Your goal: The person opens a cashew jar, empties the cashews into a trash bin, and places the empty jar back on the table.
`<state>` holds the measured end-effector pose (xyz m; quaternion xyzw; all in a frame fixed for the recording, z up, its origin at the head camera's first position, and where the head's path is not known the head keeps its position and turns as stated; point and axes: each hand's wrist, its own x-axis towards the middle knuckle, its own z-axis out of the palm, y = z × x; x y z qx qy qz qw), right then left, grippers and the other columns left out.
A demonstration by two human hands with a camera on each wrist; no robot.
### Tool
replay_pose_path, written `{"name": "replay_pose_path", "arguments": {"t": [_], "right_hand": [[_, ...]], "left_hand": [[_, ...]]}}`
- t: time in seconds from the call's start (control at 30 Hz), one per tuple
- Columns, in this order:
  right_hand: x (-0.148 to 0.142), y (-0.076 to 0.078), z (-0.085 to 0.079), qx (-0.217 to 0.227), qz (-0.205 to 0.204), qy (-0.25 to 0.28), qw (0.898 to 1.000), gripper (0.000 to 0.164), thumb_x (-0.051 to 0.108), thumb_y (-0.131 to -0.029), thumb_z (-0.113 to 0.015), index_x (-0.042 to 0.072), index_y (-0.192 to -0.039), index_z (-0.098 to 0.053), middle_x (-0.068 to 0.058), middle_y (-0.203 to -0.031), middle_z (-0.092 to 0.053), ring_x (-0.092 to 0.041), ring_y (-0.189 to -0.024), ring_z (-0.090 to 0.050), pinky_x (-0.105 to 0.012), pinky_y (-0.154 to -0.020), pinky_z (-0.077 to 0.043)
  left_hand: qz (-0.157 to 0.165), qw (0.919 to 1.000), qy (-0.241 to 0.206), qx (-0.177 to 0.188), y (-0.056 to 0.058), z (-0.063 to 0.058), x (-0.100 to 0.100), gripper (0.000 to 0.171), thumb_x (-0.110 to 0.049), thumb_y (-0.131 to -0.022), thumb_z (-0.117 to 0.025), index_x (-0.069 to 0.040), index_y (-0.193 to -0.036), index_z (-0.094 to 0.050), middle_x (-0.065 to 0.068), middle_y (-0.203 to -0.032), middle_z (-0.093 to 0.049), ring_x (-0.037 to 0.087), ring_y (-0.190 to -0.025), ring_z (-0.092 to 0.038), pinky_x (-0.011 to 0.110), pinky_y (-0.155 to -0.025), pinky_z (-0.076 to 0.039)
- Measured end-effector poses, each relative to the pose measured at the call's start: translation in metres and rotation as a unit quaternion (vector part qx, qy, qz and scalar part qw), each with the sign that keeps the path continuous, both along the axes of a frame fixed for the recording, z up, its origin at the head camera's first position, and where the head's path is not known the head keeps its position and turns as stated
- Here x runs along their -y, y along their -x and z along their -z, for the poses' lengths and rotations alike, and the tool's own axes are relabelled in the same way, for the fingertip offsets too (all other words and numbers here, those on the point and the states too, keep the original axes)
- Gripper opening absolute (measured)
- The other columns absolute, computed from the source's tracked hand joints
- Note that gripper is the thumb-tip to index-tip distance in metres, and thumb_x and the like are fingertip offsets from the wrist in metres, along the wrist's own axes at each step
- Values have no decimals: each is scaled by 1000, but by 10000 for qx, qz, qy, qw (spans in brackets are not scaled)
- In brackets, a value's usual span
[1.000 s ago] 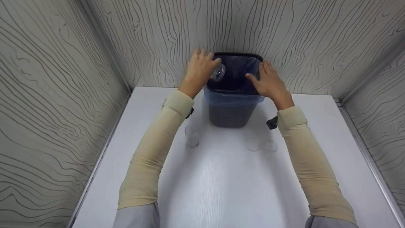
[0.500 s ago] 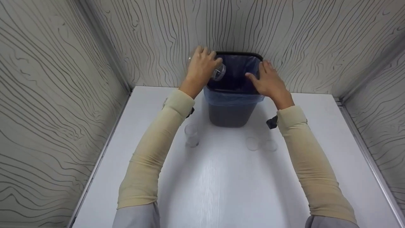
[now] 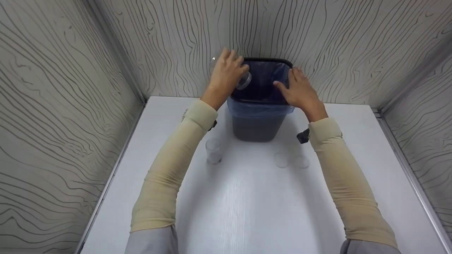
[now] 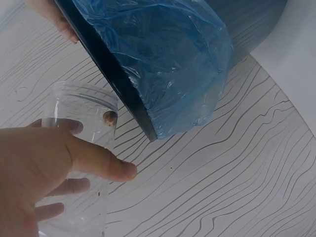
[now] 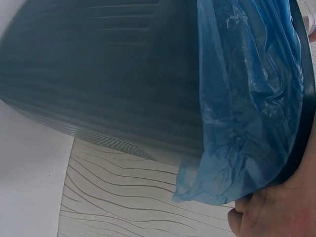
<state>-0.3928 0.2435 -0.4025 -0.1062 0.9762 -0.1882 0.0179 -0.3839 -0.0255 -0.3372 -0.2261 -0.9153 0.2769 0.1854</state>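
My left hand grips a clear plastic jar, thumb along one side and fingers round the other. The jar is tilted, its mouth at the left rim of a grey trash bin lined with a blue bag. A small round brown thing sits inside the jar near its mouth. On the bin's right rim my right hand holds on, thumb over the inner side and fingers outside. The bottom of the bin's inside is hidden.
Another clear jar stands on the white table left of the bin's front. Two clear round lids lie side by side at the right. Wood-patterned walls enclose the back and sides.
My left hand has risen slightly and tipped the jar further, its base now showing higher beyond the fingers. The right hand and the bin have stayed in place.
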Motion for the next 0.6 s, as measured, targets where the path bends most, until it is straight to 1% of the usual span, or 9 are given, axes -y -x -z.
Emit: {"name": "replay_pose_path", "arguments": {"t": [0.1,0.23,0.43,0.6], "right_hand": [[0,0,0,23,26,14,10000,100,71,-108,-25,-5,-167,2,-28,-176,9,-45,-165,8,-58,-133,-2],[1,0,0,41,56,19,10000,100,71,-108,-25,-5,-167,2,-27,-177,8,-44,-165,8,-59,-133,-3],[1,0,0,-34,43,12,10000,101,71,-108,-25,-6,-167,0,-29,-177,6,-46,-165,5,-59,-133,-4],[1,0,0,-18,36,24,10000,100,71,-108,-26,-6,-167,0,-28,-176,7,-46,-165,6,-58,-133,-3]], "left_hand": [[11,10000,63,-10,0,0,-1,47,-12,-103,-66,-32,-146,-58,1,-152,-57,30,-139,-51,49,-124,-32],[17,9999,147,-15,0,0,-2,47,-12,-103,-65,-31,-146,-58,2,-153,-57,31,-145,-47,51,-129,-27],[-11,9994,337,-110,-1,1,-4,48,-13,-103,-67,-30,-147,-57,2,-156,-54,31,-149,-43,51,-131,-23],[-2,9988,455,-167,-1,1,-5,44,-16,-105,-65,-27,-147,-57,3,-158,-53,31,-152,-42,50,-131,-23]]}}
